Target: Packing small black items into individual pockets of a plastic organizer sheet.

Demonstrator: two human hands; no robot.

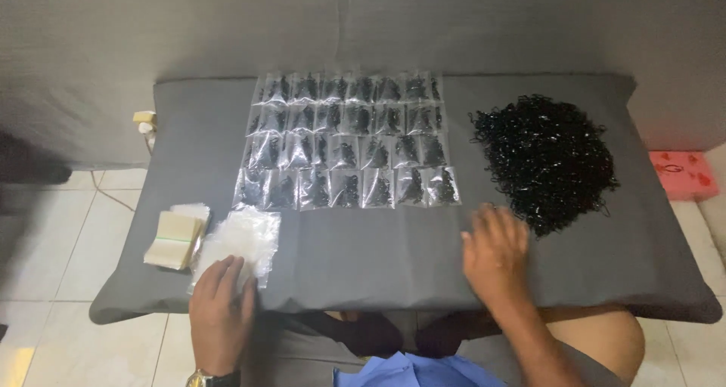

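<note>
The left hand lay flat, fingers spread, on a loose heap of empty clear bags at the near left of the grey cushion, gripping nothing that could be seen. The right hand rested palm down on the bare cloth, fingers fanned and holding nothing, its fingertips just beside the near edge of the pile of black bands.

The empty bags looked thin, light and slippery; they would likely slide over one another, so a pinch at one open edge seemed a better hold than a press from above. The bands looked small, soft and springy, tangled together, so a pinch from the edge of the pile would probably lift several at once.

Just left of the empty bags, near the cushion's left edge, lay a squared stack of cream-coloured flat packets with a green band across it. Towards the far side of the cushion, left of the black pile, filled clear bags sat in four tidy rows, edges overlapping, each showing a small dark clump inside. No labels could be made out on them. Beyond the cushion's right end was a pink flat box with red marks; off its left end, a small pale object, too small to tell.
</note>
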